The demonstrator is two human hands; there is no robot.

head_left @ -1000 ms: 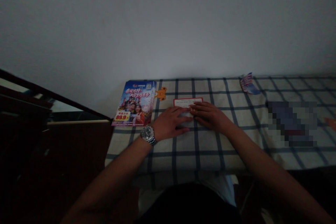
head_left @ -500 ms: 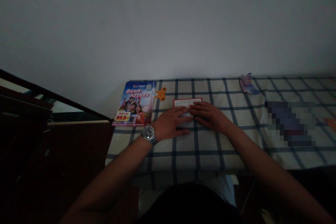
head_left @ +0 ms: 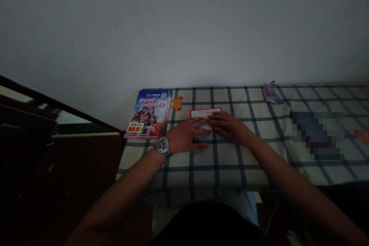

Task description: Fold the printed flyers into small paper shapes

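A small sheet of paper [head_left: 198,113], white with printed lines and a red border, lies on the checked cloth; it looks folded, though its near part is covered. My left hand [head_left: 187,135], with a metal watch on the wrist, rests with spread fingers, its fingertips on the paper's near left part. From the other side my right hand [head_left: 230,127] lays its outstretched, slightly bent fingers on the paper's right part. The fingertips of both hands nearly meet in the middle. What lies under the right fingertips is hidden.
A stack of colourful flyers [head_left: 150,113] stands left of my hands, beside an orange bear-shaped cutout [head_left: 177,103]. A crumpled flyer piece [head_left: 271,93] is near the wall. Farther right lies a blurred-out dark object [head_left: 315,132]. The checked tablecloth [head_left: 201,169] covers the table.
Almost nothing differs. Both hands stay on the paper, with only a slight shift of the right fingers; the view has moved a little.
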